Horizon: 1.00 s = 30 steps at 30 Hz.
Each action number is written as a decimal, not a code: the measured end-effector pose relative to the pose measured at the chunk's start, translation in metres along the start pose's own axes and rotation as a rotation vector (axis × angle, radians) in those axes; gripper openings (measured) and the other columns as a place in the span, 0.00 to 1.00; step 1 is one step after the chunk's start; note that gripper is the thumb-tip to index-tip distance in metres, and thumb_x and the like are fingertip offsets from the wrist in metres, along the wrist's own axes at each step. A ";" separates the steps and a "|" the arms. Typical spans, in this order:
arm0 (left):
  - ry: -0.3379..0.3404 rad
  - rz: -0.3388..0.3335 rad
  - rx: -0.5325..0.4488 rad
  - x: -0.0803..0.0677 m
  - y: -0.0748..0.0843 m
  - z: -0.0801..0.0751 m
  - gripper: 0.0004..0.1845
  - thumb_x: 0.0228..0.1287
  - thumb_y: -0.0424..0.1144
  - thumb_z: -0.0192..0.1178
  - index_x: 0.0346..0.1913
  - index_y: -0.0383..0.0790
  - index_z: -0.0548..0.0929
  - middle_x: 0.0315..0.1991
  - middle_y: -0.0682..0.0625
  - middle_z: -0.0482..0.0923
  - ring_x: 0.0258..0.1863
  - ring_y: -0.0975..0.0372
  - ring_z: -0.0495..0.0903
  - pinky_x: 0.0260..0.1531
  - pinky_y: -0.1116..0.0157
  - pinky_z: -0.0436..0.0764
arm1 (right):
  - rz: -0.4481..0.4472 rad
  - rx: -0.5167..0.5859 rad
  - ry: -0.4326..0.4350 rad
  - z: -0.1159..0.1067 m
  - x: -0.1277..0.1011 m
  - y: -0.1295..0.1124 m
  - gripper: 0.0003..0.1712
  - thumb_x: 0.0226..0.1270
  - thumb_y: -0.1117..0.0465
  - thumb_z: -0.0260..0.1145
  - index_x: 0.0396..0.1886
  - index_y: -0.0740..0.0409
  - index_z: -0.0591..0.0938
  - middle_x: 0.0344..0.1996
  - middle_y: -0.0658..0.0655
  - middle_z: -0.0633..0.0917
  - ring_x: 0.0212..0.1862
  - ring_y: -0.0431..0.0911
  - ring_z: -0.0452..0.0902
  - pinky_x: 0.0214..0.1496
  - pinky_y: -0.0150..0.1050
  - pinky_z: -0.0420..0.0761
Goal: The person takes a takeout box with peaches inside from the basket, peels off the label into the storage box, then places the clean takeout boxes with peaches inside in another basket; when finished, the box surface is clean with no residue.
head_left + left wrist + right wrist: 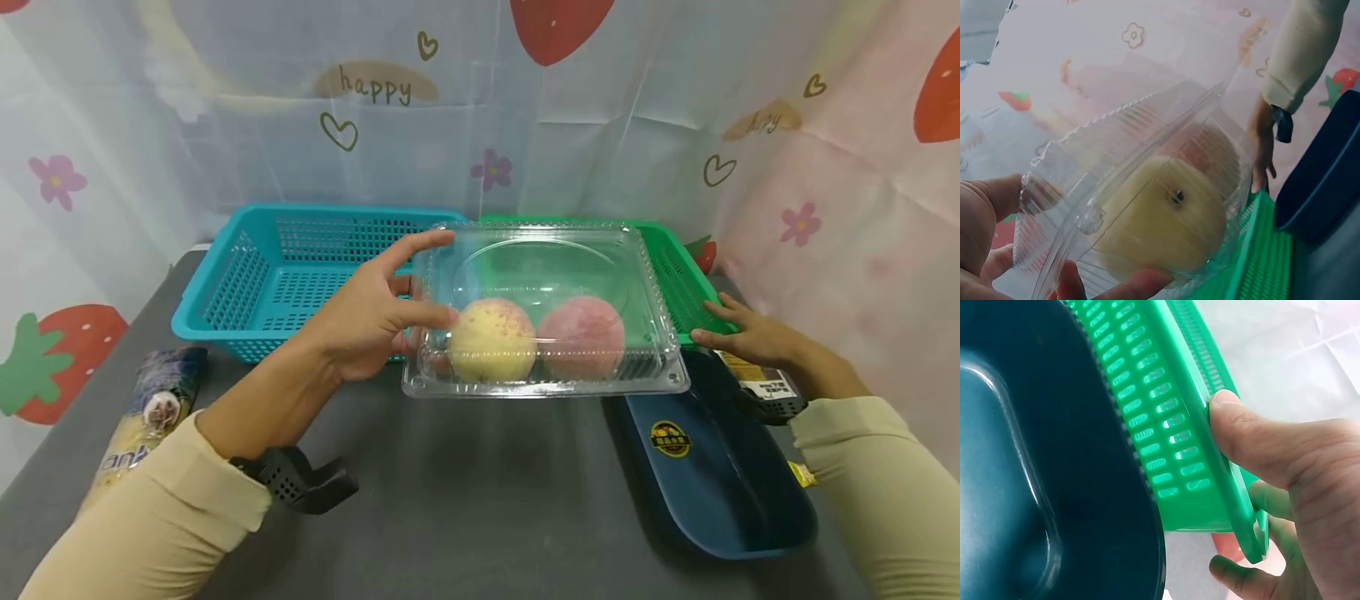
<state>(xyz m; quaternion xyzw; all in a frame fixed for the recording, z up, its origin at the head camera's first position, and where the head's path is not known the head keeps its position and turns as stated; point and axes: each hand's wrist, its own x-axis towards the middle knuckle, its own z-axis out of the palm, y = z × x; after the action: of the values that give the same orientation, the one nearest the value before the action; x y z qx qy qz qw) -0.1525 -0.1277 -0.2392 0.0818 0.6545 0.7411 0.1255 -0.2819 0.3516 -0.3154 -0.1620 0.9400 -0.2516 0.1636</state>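
A clear plastic clamshell box with two peaches inside is held up by its left end in my left hand. The yellowish peach lies nearer that hand, and the pinker peach is beside it. In the left wrist view the box is tilted and its lid lies over the fruit. My right hand grips the front right corner of a green basket. Its thumb lies on the rim, with fingers around the outer side. Much of the basket is hidden behind the box.
A blue perforated basket stands at the back left. The dark blue tray sits in front of the green basket. On the left lies a printed food packet; another packet lies under the right wrist. A printed curtain hangs behind.
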 end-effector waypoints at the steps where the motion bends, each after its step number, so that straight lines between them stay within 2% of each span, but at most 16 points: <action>1: 0.005 0.000 -0.004 0.004 0.003 0.002 0.42 0.58 0.23 0.64 0.70 0.60 0.66 0.39 0.39 0.63 0.28 0.57 0.71 0.24 0.58 0.79 | -0.002 0.003 -0.001 0.000 0.000 0.000 0.48 0.70 0.48 0.60 0.74 0.71 0.48 0.71 0.76 0.35 0.68 0.76 0.29 0.60 0.74 0.44; 5: 0.014 -0.012 -0.025 0.021 0.011 0.010 0.42 0.57 0.22 0.65 0.70 0.62 0.66 0.38 0.39 0.64 0.30 0.55 0.70 0.29 0.53 0.80 | -0.023 0.008 -0.002 0.000 0.000 0.000 0.47 0.71 0.51 0.60 0.73 0.74 0.48 0.71 0.77 0.36 0.68 0.77 0.30 0.61 0.73 0.44; 9: 0.025 -0.019 -0.047 0.040 0.017 0.018 0.42 0.57 0.22 0.65 0.69 0.63 0.68 0.42 0.38 0.64 0.32 0.54 0.67 0.29 0.48 0.81 | -0.036 0.008 0.000 0.000 -0.001 0.001 0.47 0.70 0.55 0.61 0.72 0.76 0.46 0.70 0.78 0.36 0.67 0.77 0.31 0.61 0.73 0.44; 12: 0.028 -0.022 -0.072 0.053 0.018 0.024 0.42 0.56 0.21 0.66 0.68 0.63 0.69 0.47 0.37 0.64 0.31 0.54 0.68 0.30 0.44 0.81 | -0.031 0.032 -0.003 -0.001 0.000 0.001 0.48 0.69 0.54 0.62 0.73 0.74 0.45 0.71 0.77 0.35 0.68 0.77 0.30 0.61 0.74 0.43; 14: 0.024 -0.025 -0.080 0.063 0.018 0.027 0.42 0.56 0.21 0.66 0.68 0.64 0.69 0.49 0.36 0.64 0.24 0.54 0.68 0.30 0.43 0.81 | -0.034 0.056 -0.006 -0.001 -0.001 0.000 0.49 0.69 0.53 0.62 0.73 0.74 0.45 0.71 0.77 0.34 0.68 0.76 0.28 0.61 0.74 0.42; 17: 0.016 -0.025 -0.074 0.077 0.014 0.032 0.42 0.56 0.22 0.66 0.68 0.64 0.69 0.55 0.38 0.61 0.16 0.56 0.66 0.30 0.45 0.82 | -0.049 0.079 -0.008 -0.002 -0.001 -0.001 0.48 0.70 0.53 0.61 0.72 0.77 0.47 0.71 0.77 0.34 0.68 0.75 0.28 0.61 0.74 0.41; 19: 0.012 -0.032 -0.066 0.087 0.010 0.034 0.42 0.56 0.22 0.66 0.67 0.64 0.69 0.59 0.39 0.60 0.10 0.56 0.60 0.30 0.45 0.82 | -0.053 0.085 -0.005 -0.002 -0.001 -0.002 0.47 0.70 0.54 0.61 0.71 0.78 0.48 0.71 0.77 0.35 0.69 0.75 0.28 0.62 0.74 0.42; 22: 0.008 -0.040 -0.058 0.101 0.004 0.037 0.42 0.56 0.23 0.67 0.68 0.64 0.69 0.70 0.45 0.51 0.14 0.57 0.62 0.30 0.44 0.82 | -0.045 0.085 -0.004 -0.001 -0.001 -0.002 0.46 0.70 0.54 0.61 0.71 0.78 0.49 0.71 0.76 0.35 0.69 0.74 0.29 0.62 0.73 0.42; 25: 0.014 -0.058 -0.049 0.111 -0.002 0.038 0.43 0.56 0.23 0.67 0.68 0.65 0.68 0.74 0.49 0.44 0.14 0.57 0.61 0.29 0.46 0.82 | -0.016 0.072 -0.011 -0.001 -0.002 -0.003 0.48 0.70 0.51 0.61 0.73 0.74 0.46 0.71 0.75 0.34 0.69 0.75 0.28 0.61 0.74 0.43; 27: 0.016 -0.066 -0.049 0.118 -0.006 0.039 0.43 0.56 0.24 0.67 0.69 0.65 0.67 0.74 0.47 0.44 0.11 0.58 0.61 0.28 0.47 0.82 | -0.001 0.053 -0.017 -0.001 -0.003 -0.003 0.50 0.70 0.49 0.61 0.74 0.72 0.44 0.71 0.75 0.33 0.68 0.75 0.28 0.61 0.74 0.43; 28: 0.017 -0.070 -0.049 0.121 -0.008 0.039 0.43 0.56 0.24 0.67 0.69 0.65 0.67 0.74 0.46 0.45 0.09 0.57 0.57 0.27 0.47 0.82 | 0.003 0.039 -0.017 -0.002 -0.003 -0.003 0.50 0.70 0.49 0.60 0.74 0.71 0.43 0.71 0.75 0.33 0.68 0.75 0.28 0.61 0.74 0.43; 30: 0.013 -0.075 -0.055 0.127 -0.012 0.039 0.43 0.57 0.23 0.66 0.70 0.64 0.66 0.73 0.44 0.46 0.07 0.57 0.59 0.27 0.46 0.82 | 0.004 0.022 -0.017 -0.003 -0.003 -0.003 0.50 0.70 0.48 0.60 0.74 0.70 0.43 0.71 0.76 0.33 0.68 0.75 0.28 0.61 0.74 0.43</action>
<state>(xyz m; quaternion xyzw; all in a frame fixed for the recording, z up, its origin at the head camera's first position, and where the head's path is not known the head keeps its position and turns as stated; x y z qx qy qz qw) -0.2615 -0.0518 -0.2516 0.0489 0.6374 0.7541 0.1509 -0.2796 0.3514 -0.3106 -0.1605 0.9361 -0.2603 0.1737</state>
